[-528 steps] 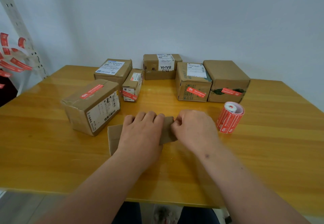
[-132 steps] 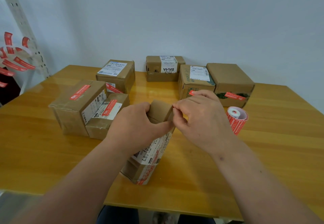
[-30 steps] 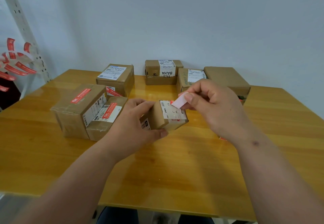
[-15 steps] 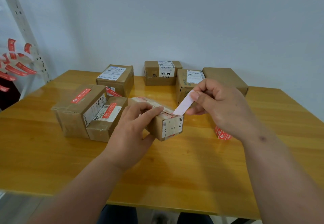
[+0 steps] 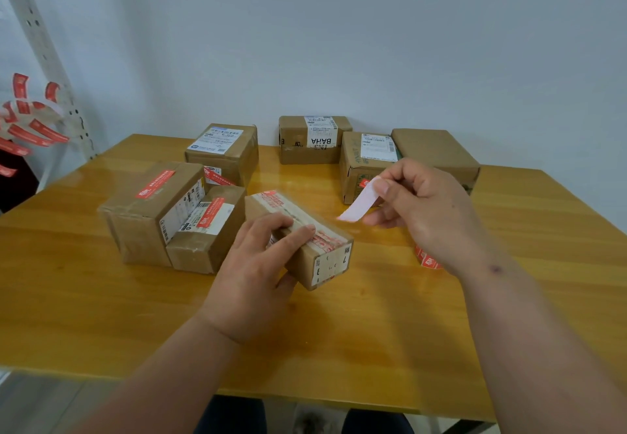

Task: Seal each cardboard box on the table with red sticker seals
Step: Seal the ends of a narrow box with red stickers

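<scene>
A glossy yellow-orange wooden bench [image 5: 101, 314] fills the lower half of the frame, set against a plain pale grey wall [image 5: 339, 43], with a perforated white metal upright [image 5: 44, 56] leaning along the upper left edge and loose red sticker strips [image 5: 30, 128] hanging beside it. Near the centre of the frame the left hand [image 5: 258, 274] grips a small oblong brown cardboard box [image 5: 305, 236], fingers curled over its top and thumb underneath, tilting it off the bench; red printed tape runs along the box's top. Just right of and above it, apart from the box, the right hand [image 5: 431, 209] pinches a pale pink-white sticker strip [image 5: 359, 204] between thumb and forefinger, its free end pointing down toward the box. A red roll of sticker seals [image 5: 428, 258] shows partly under the right wrist, mostly hidden by it. At centre left two brown cardboard boxes stand touching: a larger box with a red seal on top [image 5: 149, 209] and a smaller box with a white label and red seal [image 5: 207, 230]. Farther back, along the wall, stand a box with a white shipping label [image 5: 224, 151], a box marked with upside-down black letters [image 5: 314, 140], a box with a label and green print [image 5: 363, 165] partly covered by the right hand, and a plain brown box [image 5: 437, 155] at the right.
</scene>
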Demonstrator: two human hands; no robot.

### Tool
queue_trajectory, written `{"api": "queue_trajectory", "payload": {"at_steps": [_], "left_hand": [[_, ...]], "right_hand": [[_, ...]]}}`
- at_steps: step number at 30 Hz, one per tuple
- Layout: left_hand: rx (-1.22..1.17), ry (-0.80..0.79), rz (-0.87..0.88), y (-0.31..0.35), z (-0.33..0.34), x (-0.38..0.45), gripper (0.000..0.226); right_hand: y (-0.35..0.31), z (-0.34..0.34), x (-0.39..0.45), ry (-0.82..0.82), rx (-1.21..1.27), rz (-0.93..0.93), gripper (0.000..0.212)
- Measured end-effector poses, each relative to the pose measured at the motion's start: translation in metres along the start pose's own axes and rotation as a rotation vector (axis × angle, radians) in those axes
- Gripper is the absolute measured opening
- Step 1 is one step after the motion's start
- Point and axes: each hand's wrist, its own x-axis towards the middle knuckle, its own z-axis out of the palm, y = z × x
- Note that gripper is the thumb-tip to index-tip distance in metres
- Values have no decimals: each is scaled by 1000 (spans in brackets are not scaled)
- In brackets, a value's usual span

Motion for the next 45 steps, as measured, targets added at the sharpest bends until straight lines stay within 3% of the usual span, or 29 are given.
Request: {"api": "queue_trajectory", "payload": {"at_steps": [4, 10, 12, 15, 17, 19, 21, 24, 29, 35, 38, 41, 45], "left_hand": [[118, -107, -32, 1, 2, -5, 82], [277, -424, -68, 31, 4, 5, 77], [127, -459, -194, 37, 6, 8, 69], [-291, -89, -475, 45, -6, 17, 40], [-488, 48, -764, 40, -14, 29, 42], [-749, -15, -1015, 31, -26, 42, 48], [-967, -125, -1120, 24, -33, 48, 50], [-1049, -204, -1080, 21, -34, 46, 34], [-1076, -162, -1020, 18, -37, 45, 4], [-1031, -155, -1004, 14, -37, 46, 5], [-1025, -235, -984, 13, -37, 46, 23], [-995, -266, -934, 16, -40, 47, 4], [-965, -181, -967, 11, -41, 48, 6]], "right_hand": [[2, -5, 5, 116, 63, 13, 13], [7, 8, 1, 77, -119, -88, 11], [12, 11, -1, 21, -103, -82, 10], [18, 12, -3, -67, 15, -45, 7], [21, 11, -3, -118, 78, -43, 6], [21, 13, -3, -151, 113, -70, 6], [18, 16, -3, -168, 120, -102, 7], [16, 21, -4, -188, 106, -128, 8], [18, 22, -3, -218, 84, -110, 14], [18, 21, -4, -225, 61, -99, 21], [14, 22, -3, -235, 72, -97, 26], [11, 23, -2, -248, 54, -90, 31], [14, 23, -1, -241, 20, -88, 33]]}}
